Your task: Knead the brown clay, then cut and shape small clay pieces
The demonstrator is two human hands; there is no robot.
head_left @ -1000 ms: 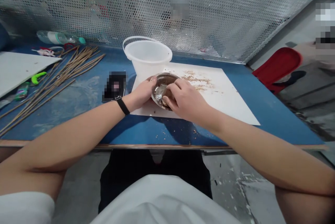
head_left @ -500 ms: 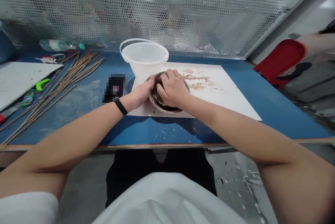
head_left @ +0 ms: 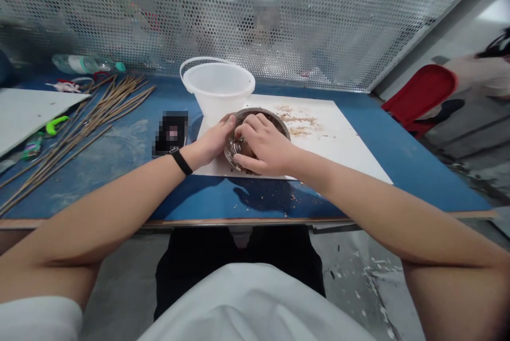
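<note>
A metal bowl (head_left: 283, 124) with brown, wet-looking residue inside stands on a white board (head_left: 338, 144). My left hand (head_left: 215, 142), with a black band at the wrist, is closed on the bowl's left rim, thumb at the edge. My right hand (head_left: 269, 144) reaches over the bowl from the right. Its fingers bend down into it while the thumb stands apart. I make out nothing between them; the fingertips are partly hidden. Right behind the bowl is a white plastic bucket (head_left: 217, 91) with its handle resting back.
Brown crumbs (head_left: 298, 120) lie on the board and at the table's front edge. Left are a blurred-out dark device (head_left: 170, 134), thin brown sticks (head_left: 95, 110), a bright green piece (head_left: 57, 125) and a plastic bottle (head_left: 85, 64). A perforated metal screen (head_left: 191, 17) rises behind. A red chair (head_left: 422, 94) stands right.
My right hand has shifted slightly right and lower in the bowl, its thumb now spread away from the fingers. My left hand keeps its hold on the rim. The view has shifted slightly.
</note>
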